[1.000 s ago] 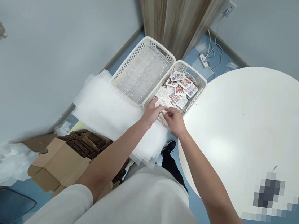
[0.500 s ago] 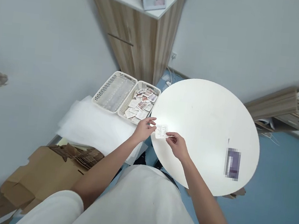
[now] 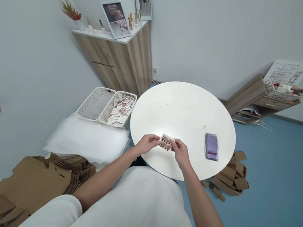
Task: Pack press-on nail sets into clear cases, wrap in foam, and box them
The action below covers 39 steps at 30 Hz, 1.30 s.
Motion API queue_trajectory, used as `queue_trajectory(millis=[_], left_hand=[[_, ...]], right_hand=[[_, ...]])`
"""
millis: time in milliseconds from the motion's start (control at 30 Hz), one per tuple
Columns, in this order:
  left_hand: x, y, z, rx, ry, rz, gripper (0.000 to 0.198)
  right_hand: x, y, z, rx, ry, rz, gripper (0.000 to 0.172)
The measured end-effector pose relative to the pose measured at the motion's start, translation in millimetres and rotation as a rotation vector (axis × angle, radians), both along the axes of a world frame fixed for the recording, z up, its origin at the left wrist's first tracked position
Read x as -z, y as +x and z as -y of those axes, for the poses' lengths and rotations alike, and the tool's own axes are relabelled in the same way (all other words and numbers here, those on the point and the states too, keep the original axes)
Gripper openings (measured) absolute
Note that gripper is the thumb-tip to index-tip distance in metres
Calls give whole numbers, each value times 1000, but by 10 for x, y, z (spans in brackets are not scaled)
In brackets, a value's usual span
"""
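A small white card of brown press-on nails [image 3: 166, 142] is held up over the near part of the round white table [image 3: 185, 106]. My left hand [image 3: 147, 144] pinches its left edge. On the right edge, my right hand [image 3: 180, 152] grips it with thumb and fingers. The side with rows of nails faces me. To the left, a white basket [image 3: 101, 117] holds many loose printed cards [image 3: 121, 111]. Beside it stands a second white basket [image 3: 81, 108] with clear plastic sheets or trays inside.
A purple pixelated object [image 3: 212, 146] lies on the table's right side. White translucent sheets [image 3: 87, 139] and flattened cardboard boxes [image 3: 35, 180] are at my left. More cardboard [image 3: 232, 175] lies on the blue floor. A wooden cabinet [image 3: 119, 61] stands behind the baskets.
The card now shows its nail side instead of its printed text side. My view has turned right and tilted up, and both hands stay on the card.
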<state>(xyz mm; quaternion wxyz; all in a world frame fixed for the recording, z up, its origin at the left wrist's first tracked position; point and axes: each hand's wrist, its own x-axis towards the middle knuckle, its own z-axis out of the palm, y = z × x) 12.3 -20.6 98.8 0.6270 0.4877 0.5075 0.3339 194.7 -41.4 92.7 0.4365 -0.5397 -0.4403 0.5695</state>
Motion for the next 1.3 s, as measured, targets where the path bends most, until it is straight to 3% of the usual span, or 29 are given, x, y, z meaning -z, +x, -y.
queue_trajectory(millis=[300, 500, 667, 733, 867, 1000, 1200, 1300], left_hand=[[-44, 129, 69, 63, 54, -90, 27], [-51, 171, 2, -86, 107, -60, 29], [-17, 236, -25, -138, 77, -23, 31], [-10, 248, -20, -155, 43, 20, 33], [-9, 209, 40, -201, -27, 160, 36], [3, 139, 162, -170, -22, 114, 37], [37, 150, 246, -123, 1, 129, 30], [64, 185, 274, -209, -19, 154, 27]], right_hand=[[3, 149, 8, 55, -22, -77, 40], [-63, 237, 99, -187, -92, -17, 36], [-137, 227, 204, -323, -115, 50, 68], [-161, 214, 226, -331, -104, 59, 73], [-159, 179, 245, -239, -104, -55, 69], [-108, 126, 258, -149, -91, -141, 70], [-63, 40, 280, -148, -145, -122, 61], [-63, 1, 298, -173, -137, -151, 53]])
